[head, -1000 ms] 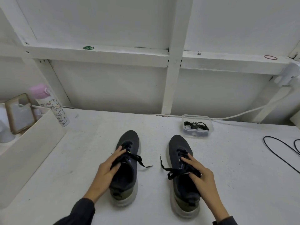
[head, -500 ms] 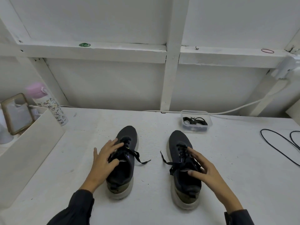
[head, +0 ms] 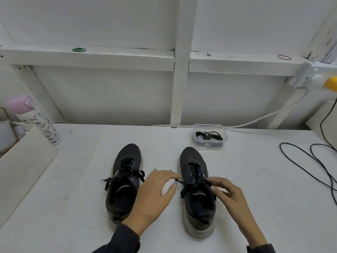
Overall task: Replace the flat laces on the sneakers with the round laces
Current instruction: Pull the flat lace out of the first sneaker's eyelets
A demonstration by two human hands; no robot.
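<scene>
The right sneaker [head: 191,157] stands on the white table [head: 73,179], toe pointing away from the person. Its flat lace [head: 184,187] is still threaded, with loose ends trailing off its left side.

The right hand [head: 233,196] sits at this sneaker's right edge, level with the top eyelets. Its fingers [head: 217,179] are curled, and thumb and forefinger pinch the lace there. The left hand [head: 155,194] hovers just left of the sneaker with its fingers [head: 164,175] spread and straight. Their tips are beside the loose lace end, though whether they touch it is unclear.

The left sneaker [head: 129,152] stands to the left of the right one, beyond that hand, and is also laced flat. Its lace ends [head: 135,173] hang out to both sides.

Just past the right sneaker's toe and slightly to the right is a clear tub [head: 225,136] holding the coiled round laces [head: 208,136]. Black cables [head: 300,167] loop on the table well to the sneaker's right. Far to its left are a white box [head: 23,161] and a pink-capped bottle [head: 36,119].
</scene>
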